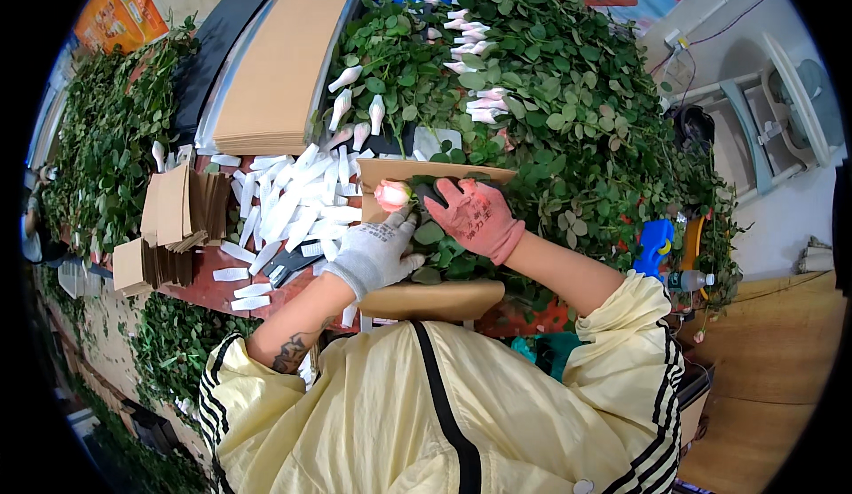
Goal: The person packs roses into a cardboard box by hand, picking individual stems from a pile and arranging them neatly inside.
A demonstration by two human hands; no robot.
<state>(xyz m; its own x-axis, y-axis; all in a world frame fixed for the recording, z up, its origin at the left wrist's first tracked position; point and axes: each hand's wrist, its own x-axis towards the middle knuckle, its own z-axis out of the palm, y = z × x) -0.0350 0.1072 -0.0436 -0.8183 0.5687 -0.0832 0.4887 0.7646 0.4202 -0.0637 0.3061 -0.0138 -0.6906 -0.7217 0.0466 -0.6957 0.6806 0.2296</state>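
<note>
A pale pink rose [391,196] lies with its head to the left on a folded cardboard sheet [432,301], whose far flap stands up behind it. My left hand [373,252], in a grey-white glove, rests just below the bloom, fingers stretched toward its base and thumb apart. In a red glove, my right hand [475,219] reaches in from the right, its fingers curled over the leafy stem. The fingertips look dark, and what lies under them is partly hidden. Green leaves show between the two hands.
White foam sleeves [288,201] are heaped left of my hands, beside small cardboard pieces [173,210]. Large cardboard sheets [275,68] stack behind. Leafy rose stems [568,112] with white-sleeved buds cover the right and back. A blue tool [655,245] and plastic bottle [689,280] are at right.
</note>
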